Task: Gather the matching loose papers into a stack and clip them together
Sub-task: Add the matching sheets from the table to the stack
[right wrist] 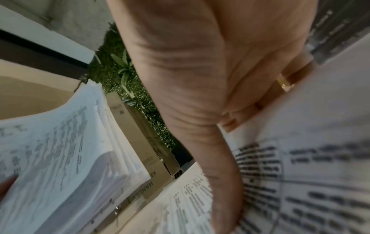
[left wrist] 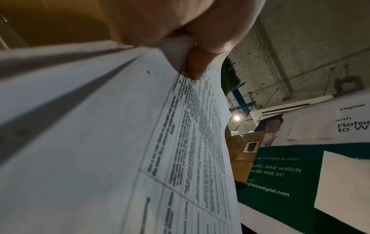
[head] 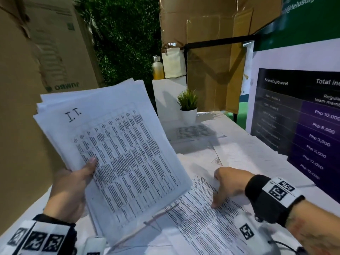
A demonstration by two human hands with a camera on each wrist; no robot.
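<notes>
White printed sheets, dense black table text: we hold a thick stack (head: pixel 117 150) raised off the table (head: pixel 239 144) in our left hand (head: pixel 70 192), thumb (left wrist: pixel 197 63) clamped on the top page, other fingers behind. Top sheet marked "I.T." by hand; edges fanned, not squared. Our right hand (head: pixel 228 184) lies on a loose sheet (head: pixel 207 221) flat on the table, thumb (right wrist: pixel 224 182) pressing it, fingers extended. More loose sheets (head: pixel 195 131) are spread further back near a small potted plant (head: pixel 187 105). Print too blurred to read. Stack's lower corner covers part of the table sheets; both wrist views are mostly blocked by skin and paper.
</notes>
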